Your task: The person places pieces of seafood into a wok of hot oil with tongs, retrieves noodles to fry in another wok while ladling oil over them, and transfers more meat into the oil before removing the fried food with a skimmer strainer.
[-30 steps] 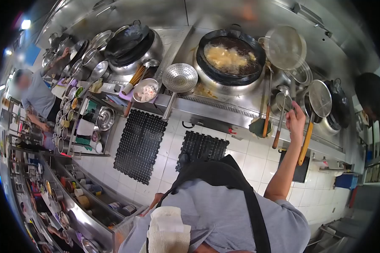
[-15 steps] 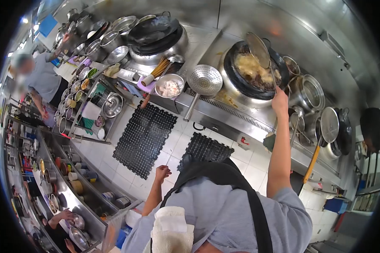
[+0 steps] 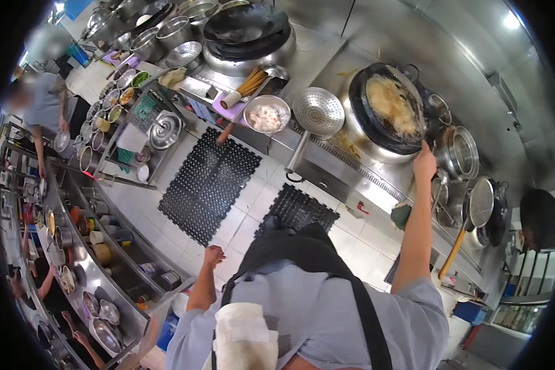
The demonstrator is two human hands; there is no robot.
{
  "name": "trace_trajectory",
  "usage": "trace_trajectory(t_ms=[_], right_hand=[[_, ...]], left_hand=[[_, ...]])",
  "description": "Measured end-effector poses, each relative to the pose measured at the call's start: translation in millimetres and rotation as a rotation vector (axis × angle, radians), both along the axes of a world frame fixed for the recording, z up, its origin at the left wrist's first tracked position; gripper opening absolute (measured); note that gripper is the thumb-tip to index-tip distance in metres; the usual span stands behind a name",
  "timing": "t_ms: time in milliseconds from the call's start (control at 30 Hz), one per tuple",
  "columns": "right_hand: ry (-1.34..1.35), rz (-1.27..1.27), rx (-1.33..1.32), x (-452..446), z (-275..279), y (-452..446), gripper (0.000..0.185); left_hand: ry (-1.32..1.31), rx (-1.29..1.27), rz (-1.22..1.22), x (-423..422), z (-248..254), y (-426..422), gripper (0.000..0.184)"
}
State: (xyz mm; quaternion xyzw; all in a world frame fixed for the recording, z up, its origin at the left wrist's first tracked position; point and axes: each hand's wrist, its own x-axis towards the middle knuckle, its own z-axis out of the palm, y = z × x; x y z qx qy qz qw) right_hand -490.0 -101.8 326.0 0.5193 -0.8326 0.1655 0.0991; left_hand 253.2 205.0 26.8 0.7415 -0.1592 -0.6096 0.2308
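My right hand [image 3: 424, 163] is closed around the handle of a round skimmer [image 3: 415, 97], which lies tilted along the right side of a black wok [image 3: 359, 111]. Much of the skimmer blends with the wok's dark edge. Inside the wok, golden, frothy food [image 3: 391, 106] bubbles in oil. My left hand [image 3: 214, 255] hangs low over the floor at my side, its fingers curled and nothing visible in them. A perforated ladle [image 3: 319, 111] rests on the stove edge left of the wok, beside a bowl of pale raw pieces [image 3: 267, 117].
Another black wok [image 3: 246, 28] sits on the left burner. Pots [image 3: 464, 153] and a wooden-handled strainer [image 3: 481, 202] stand at right. A cart [image 3: 126, 179] with ingredient bowls is at left, with a co-worker [image 3: 49, 105] behind it. Black rubber mats [image 3: 209, 182] cover part of the tiles.
The skimmer has come down from above the wok to its right side, and my right hand is slightly lower. My view has shifted; my left hand stays curled. The co-worker's raised arm has come down.
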Motion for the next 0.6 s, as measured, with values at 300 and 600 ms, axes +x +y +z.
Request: trace_trajectory(t_ms=[300,600], right_hand=[[-0.089,0.191,-0.133,98,-37,41,0.03],[-0.351,0.531,0.105,345,-92,-16,0.032]], left_hand=[[0.005,0.023,0.126,-9,37,42,0.015],[-0.001,0.014,-0.032,68,-15,68,0.015]])
